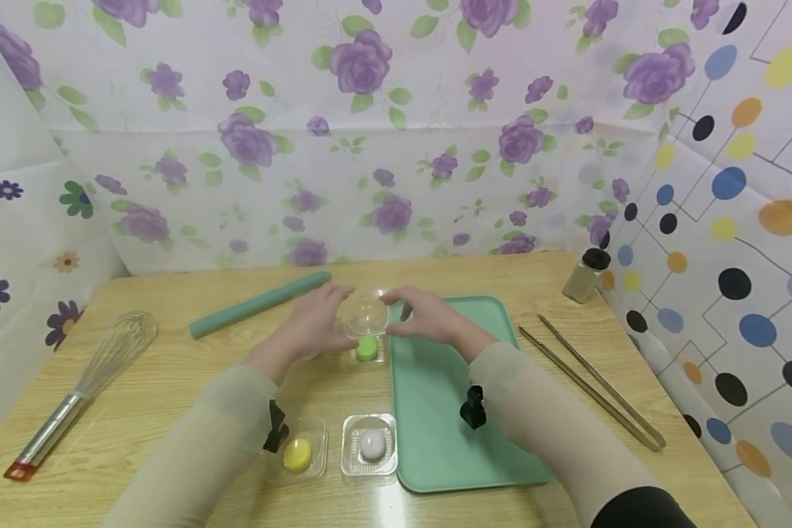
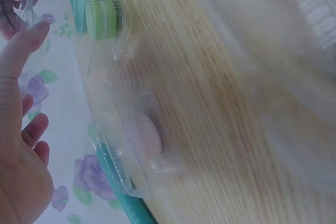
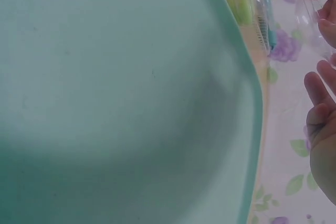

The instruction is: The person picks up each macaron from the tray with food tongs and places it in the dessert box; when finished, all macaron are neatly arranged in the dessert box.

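My left hand (image 1: 313,323) and right hand (image 1: 425,315) hold a clear plastic lid (image 1: 366,317) between them, one at each side, raised above the table. Below it sits a green macaron (image 1: 367,350) in a clear plastic box. Beside that, in the left wrist view, a pale pink macaron (image 2: 144,136) lies in another clear box, mostly hidden by my left hand in the head view. Closer to me are a yellow macaron (image 1: 298,455) and a pale lilac macaron (image 1: 372,444), each in a clear box. Fingertips of both hands meet the lid's edges.
A green tray (image 1: 435,440) lies under my right forearm. Metal tongs (image 1: 587,381) and a black-capped jar (image 1: 586,276) stand to its right. Leftward are a teal rolling pin (image 1: 260,304) and a whisk (image 1: 82,392). Patterned sheets enclose the table's back and sides.
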Action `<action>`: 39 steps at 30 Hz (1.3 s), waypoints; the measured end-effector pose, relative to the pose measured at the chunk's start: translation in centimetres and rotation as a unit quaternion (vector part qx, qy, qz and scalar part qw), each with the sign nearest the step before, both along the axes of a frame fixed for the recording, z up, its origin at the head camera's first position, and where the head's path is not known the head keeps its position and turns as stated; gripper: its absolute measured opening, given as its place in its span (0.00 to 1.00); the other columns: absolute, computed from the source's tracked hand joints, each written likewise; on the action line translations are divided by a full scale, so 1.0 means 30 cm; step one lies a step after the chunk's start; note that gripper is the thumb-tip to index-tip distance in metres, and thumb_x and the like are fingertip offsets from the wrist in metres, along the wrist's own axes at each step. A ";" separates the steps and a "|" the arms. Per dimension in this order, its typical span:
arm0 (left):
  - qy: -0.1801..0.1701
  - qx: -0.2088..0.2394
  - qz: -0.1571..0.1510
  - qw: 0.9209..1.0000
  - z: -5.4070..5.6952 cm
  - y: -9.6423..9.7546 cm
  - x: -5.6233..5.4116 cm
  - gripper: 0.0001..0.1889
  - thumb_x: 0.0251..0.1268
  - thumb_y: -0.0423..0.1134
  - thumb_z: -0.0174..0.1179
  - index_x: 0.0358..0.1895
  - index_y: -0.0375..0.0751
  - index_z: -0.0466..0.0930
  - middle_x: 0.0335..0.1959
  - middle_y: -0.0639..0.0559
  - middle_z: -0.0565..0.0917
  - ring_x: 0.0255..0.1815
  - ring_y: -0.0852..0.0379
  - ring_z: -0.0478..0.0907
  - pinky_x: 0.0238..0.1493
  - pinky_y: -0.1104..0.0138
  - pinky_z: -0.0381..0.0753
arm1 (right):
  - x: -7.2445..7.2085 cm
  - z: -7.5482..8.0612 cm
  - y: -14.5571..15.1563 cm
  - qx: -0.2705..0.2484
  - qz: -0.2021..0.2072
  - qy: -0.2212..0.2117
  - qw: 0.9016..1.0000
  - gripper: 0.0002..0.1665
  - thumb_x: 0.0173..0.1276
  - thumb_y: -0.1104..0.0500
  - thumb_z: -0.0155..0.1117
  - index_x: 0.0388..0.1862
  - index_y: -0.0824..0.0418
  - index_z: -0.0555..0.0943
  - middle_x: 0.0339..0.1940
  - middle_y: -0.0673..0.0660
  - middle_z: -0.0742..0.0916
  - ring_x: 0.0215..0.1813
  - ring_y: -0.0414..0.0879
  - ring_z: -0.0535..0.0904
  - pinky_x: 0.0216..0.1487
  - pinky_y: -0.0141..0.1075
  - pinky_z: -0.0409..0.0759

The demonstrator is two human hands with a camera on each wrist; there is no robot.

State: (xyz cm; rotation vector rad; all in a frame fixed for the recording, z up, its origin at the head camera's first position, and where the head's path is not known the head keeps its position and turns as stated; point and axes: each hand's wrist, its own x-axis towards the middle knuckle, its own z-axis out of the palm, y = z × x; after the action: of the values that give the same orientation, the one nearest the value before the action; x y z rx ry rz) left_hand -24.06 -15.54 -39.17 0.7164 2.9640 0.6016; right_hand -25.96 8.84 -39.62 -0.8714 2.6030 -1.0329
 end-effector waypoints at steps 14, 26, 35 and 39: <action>0.065 0.033 0.016 0.997 0.012 -0.020 0.016 0.49 0.40 0.48 0.74 0.68 0.39 0.58 0.64 0.40 0.65 0.66 0.39 0.58 0.65 0.43 0.54 | 0.011 -0.008 0.001 -0.194 -0.050 -0.242 0.949 0.34 0.70 0.39 0.50 0.66 0.59 0.67 0.44 0.58 0.83 0.44 0.53 0.79 0.42 0.43 0.74; 0.118 0.016 -0.016 0.993 0.018 0.022 0.031 0.48 0.40 0.49 0.75 0.67 0.41 0.61 0.63 0.42 0.68 0.62 0.41 0.64 0.63 0.46 0.60 | 0.009 0.006 -0.045 -0.244 -0.069 -0.421 0.871 0.49 0.62 0.24 0.38 0.56 0.65 0.69 0.31 0.63 0.83 0.25 0.44 0.74 0.27 0.30 0.69; 0.110 0.001 -0.027 0.994 0.015 0.023 0.040 0.51 0.40 0.51 0.75 0.70 0.42 0.56 0.66 0.44 0.65 0.64 0.41 0.62 0.64 0.45 0.59 | 0.007 0.008 -0.057 -0.235 -0.082 -0.442 0.862 0.46 0.64 0.27 0.39 0.57 0.65 0.68 0.27 0.60 0.81 0.21 0.42 0.70 0.24 0.30 0.66; 0.085 0.020 -0.039 0.995 0.010 0.014 0.044 0.52 0.41 0.55 0.73 0.71 0.44 0.54 0.67 0.45 0.63 0.67 0.43 0.58 0.66 0.46 0.55 | 0.005 0.003 -0.038 -0.209 -0.078 -0.408 0.885 0.41 0.65 0.32 0.44 0.63 0.61 0.68 0.42 0.67 0.82 0.28 0.44 0.70 0.30 0.33 0.65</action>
State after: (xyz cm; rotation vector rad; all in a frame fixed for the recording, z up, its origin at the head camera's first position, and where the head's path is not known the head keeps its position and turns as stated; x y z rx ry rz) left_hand -22.73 -15.13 -38.88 0.9277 3.0676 0.6268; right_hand -25.80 7.70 -39.55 -0.1836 1.7729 -1.6051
